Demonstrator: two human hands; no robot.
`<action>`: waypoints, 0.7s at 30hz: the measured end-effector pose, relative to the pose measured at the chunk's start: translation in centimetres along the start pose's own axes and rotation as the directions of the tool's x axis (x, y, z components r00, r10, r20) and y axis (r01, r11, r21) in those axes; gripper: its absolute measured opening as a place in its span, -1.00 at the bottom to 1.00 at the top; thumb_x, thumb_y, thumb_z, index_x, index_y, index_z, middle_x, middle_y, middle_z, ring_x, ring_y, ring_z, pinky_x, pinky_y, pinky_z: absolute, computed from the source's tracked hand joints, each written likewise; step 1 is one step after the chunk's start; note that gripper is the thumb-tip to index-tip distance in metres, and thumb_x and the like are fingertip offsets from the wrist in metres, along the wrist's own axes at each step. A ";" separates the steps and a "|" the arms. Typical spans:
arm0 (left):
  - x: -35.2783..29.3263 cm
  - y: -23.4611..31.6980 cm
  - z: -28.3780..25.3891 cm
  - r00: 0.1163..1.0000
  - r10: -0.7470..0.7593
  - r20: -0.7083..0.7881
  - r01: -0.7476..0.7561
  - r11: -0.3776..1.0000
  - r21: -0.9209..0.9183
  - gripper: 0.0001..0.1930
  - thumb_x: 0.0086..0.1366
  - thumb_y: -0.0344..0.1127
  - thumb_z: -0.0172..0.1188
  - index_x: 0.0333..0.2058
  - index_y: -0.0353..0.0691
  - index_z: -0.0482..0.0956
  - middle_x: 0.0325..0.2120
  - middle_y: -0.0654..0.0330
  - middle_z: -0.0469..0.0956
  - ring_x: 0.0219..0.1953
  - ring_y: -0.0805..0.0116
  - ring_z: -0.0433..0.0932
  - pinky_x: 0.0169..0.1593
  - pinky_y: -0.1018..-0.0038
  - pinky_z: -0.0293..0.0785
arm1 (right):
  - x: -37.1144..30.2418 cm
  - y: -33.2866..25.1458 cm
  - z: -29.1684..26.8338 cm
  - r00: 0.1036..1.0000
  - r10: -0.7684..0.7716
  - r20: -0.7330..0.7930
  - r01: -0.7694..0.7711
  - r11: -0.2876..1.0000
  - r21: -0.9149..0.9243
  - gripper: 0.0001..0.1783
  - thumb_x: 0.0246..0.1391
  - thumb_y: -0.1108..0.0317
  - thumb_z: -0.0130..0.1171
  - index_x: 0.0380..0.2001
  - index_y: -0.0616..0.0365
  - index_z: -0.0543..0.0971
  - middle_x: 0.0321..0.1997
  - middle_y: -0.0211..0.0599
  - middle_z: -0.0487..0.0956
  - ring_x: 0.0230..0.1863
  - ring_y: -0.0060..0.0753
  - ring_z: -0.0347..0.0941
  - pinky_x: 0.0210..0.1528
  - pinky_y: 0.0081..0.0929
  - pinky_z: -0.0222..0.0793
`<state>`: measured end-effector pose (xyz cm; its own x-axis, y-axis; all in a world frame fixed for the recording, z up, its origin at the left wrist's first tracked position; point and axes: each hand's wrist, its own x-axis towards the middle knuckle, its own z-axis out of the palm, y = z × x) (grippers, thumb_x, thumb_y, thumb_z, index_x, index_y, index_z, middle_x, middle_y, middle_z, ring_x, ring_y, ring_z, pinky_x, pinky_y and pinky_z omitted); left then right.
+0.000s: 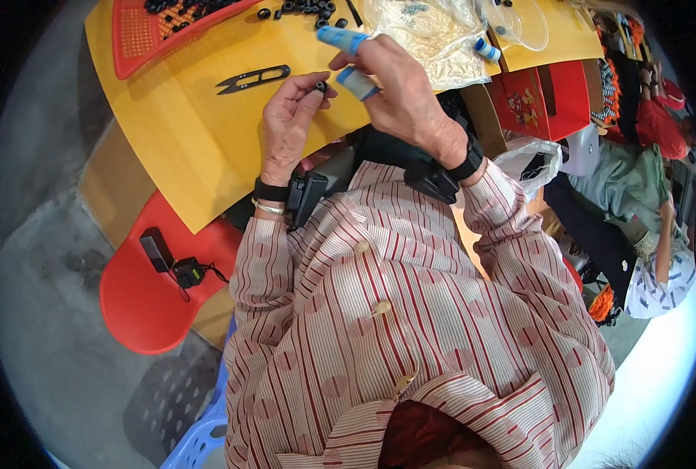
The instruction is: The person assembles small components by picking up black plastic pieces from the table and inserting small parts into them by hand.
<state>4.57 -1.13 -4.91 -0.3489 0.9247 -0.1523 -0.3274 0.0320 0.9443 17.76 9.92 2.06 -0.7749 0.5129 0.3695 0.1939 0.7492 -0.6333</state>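
My left hand (287, 121) is closed in a pinch on a small black ring-shaped part (321, 87), just above the near side of the yellow table (176, 117). To its right hovers my right hand (406, 98), with blue tape wrapped around the index finger and thumb. Those two fingers are apart, and nothing shows between them. Black thread snips (254, 79) lie on the table beyond my left hand. Several loose black parts (309, 9) are scattered at the far edge of view, close to the right index fingertip.
A red basket (133, 56) holding black parts stands far left. Clear plastic bags (434, 47) lie far right, beside a blue roll (487, 50). Right of the table stands a red box (547, 102). A red stool (141, 301) carries small black devices. Other people are at the right.
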 end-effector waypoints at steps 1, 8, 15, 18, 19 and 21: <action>0.0 0.1 -0.2 0.999 -0.016 0.036 0.017 1.000 -0.015 -0.77 0.25 -0.50 -0.01 -0.12 -0.38 0.44 -0.32 0.20 0.55 -0.30 0.52 0.49 -0.17 0.66 0.38 | -0.3 0.3 -0.2 1.000 -0.004 0.003 0.004 1.000 0.002 -0.64 -0.28 0.65 0.12 -0.29 0.18 0.41 -0.39 -0.23 0.46 -0.29 -0.11 0.38 -0.25 -0.32 0.38; -0.2 0.4 0.3 1.000 0.008 0.019 -0.007 0.999 -0.040 -0.79 0.25 -0.50 -0.02 -0.14 -0.35 0.45 -0.34 0.21 0.54 -0.31 0.53 0.48 -0.17 0.66 0.38 | -1.3 -0.1 0.2 0.992 -0.087 0.092 0.090 0.996 -0.026 -0.41 -0.41 0.70 0.04 -0.13 0.16 0.39 -0.37 -0.27 0.45 -0.27 -0.10 0.33 -0.26 -0.30 0.36; -0.3 -0.5 -0.2 0.999 0.044 -0.006 -0.044 0.995 0.091 -0.81 0.28 -0.44 0.03 -0.14 -0.31 0.45 -0.36 0.30 0.51 -0.34 0.59 0.46 -0.18 0.65 0.40 | -2.2 -0.5 0.7 0.971 -0.175 0.165 0.185 0.981 -0.051 -0.35 -0.29 0.56 0.12 0.03 0.07 0.36 -0.31 -0.31 0.47 -0.22 -0.17 0.37 -0.19 -0.38 0.39; -0.5 -0.1 -0.1 0.997 0.081 -0.009 -0.080 0.990 0.117 -0.81 0.29 -0.42 0.04 -0.14 -0.31 0.45 -0.37 0.31 0.50 -0.34 0.60 0.45 -0.19 0.67 0.41 | -2.4 -0.8 0.9 0.969 -0.169 0.179 0.185 0.980 -0.077 -0.36 -0.27 0.52 0.12 0.04 0.04 0.36 -0.27 -0.32 0.46 -0.19 -0.19 0.37 -0.17 -0.39 0.39; -0.5 -0.1 -0.1 0.995 0.098 -0.009 -0.095 0.986 0.137 -0.81 0.29 -0.41 0.04 -0.14 -0.32 0.45 -0.37 0.31 0.50 -0.34 0.60 0.45 -0.19 0.67 0.41 | -2.4 -0.8 0.8 0.967 -0.165 0.196 0.185 0.979 -0.089 -0.36 -0.27 0.51 0.13 0.04 0.04 0.36 -0.26 -0.32 0.46 -0.18 -0.19 0.37 -0.17 -0.38 0.39; -0.7 0.0 0.0 0.996 0.085 -0.013 -0.082 0.987 0.139 -0.81 0.28 -0.44 0.04 -0.15 -0.32 0.45 -0.37 0.31 0.50 -0.34 0.60 0.45 -0.20 0.67 0.41 | -2.4 -0.6 0.9 0.969 -0.156 0.190 0.172 0.983 -0.068 -0.35 -0.28 0.52 0.13 0.03 0.04 0.36 -0.26 -0.33 0.46 -0.18 -0.19 0.37 -0.17 -0.38 0.39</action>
<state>4.82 -1.78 -4.78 -0.3872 0.9189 -0.0755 -0.1726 0.0082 0.9850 18.97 7.81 0.95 -0.8955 0.3008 0.3281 0.0988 0.8530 -0.5124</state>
